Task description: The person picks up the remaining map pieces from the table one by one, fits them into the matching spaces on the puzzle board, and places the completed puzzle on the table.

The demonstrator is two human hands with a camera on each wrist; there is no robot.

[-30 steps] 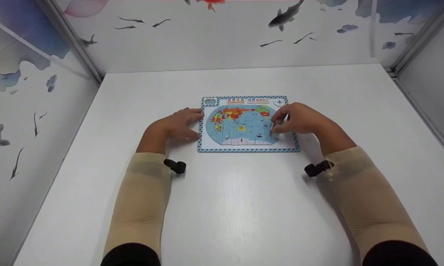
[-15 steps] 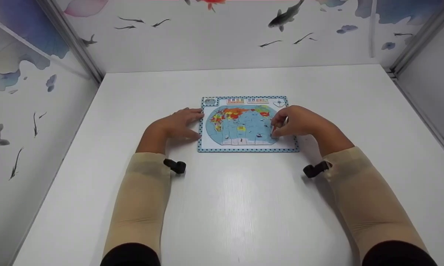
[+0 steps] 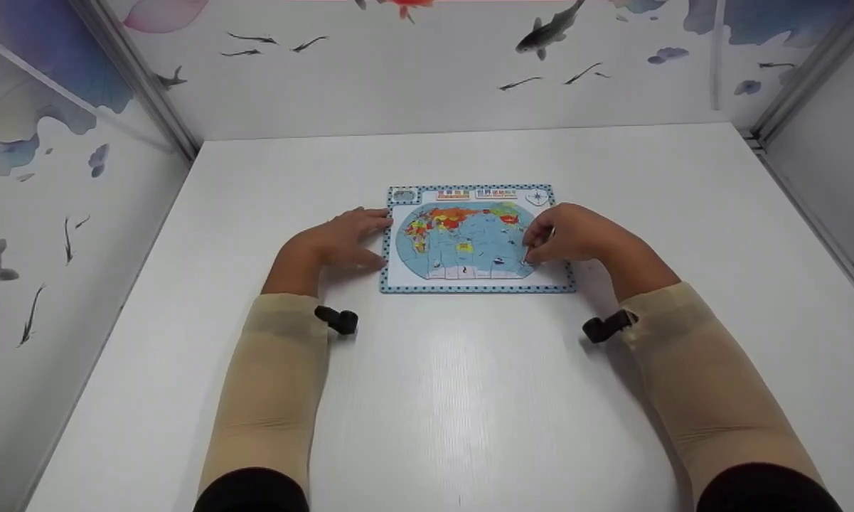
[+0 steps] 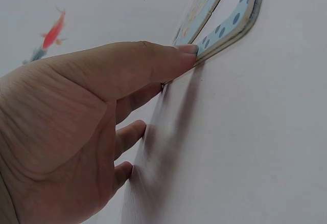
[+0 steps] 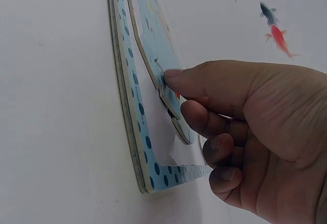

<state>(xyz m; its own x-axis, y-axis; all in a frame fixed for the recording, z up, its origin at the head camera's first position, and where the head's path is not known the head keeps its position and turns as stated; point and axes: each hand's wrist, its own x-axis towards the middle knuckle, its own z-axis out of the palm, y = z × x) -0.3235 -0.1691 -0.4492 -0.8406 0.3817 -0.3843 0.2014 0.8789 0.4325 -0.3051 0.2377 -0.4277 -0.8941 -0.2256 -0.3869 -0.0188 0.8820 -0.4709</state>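
Note:
A world map jigsaw puzzle [image 3: 480, 231] lies on the white table, its pieces forming a map inside a blue dotted border [image 3: 476, 289]. My left hand [image 3: 345, 238] rests at the puzzle board's left edge, fingers extended; in the left wrist view its thumb [image 4: 176, 63] touches the border. At the map's lower right, my right hand [image 3: 576, 231] pinches a puzzle piece [image 5: 169, 100] between thumb and index finger. That piece sits slightly raised, a dark gap under its edge in the right wrist view. The other right fingers [image 5: 219, 150] are curled, and part of the piece is hidden.
White panels [image 3: 427, 85] painted with fish close off the back and the left side. A metal post [image 3: 139, 78] stands at the back left corner. Each wrist carries a small black camera mount [image 3: 338, 320] above the table [image 3: 455, 398].
My right hand has shifted slightly down, and its fingertips have moved slightly right at the map's lower right. The left hand and the board stay where they were.

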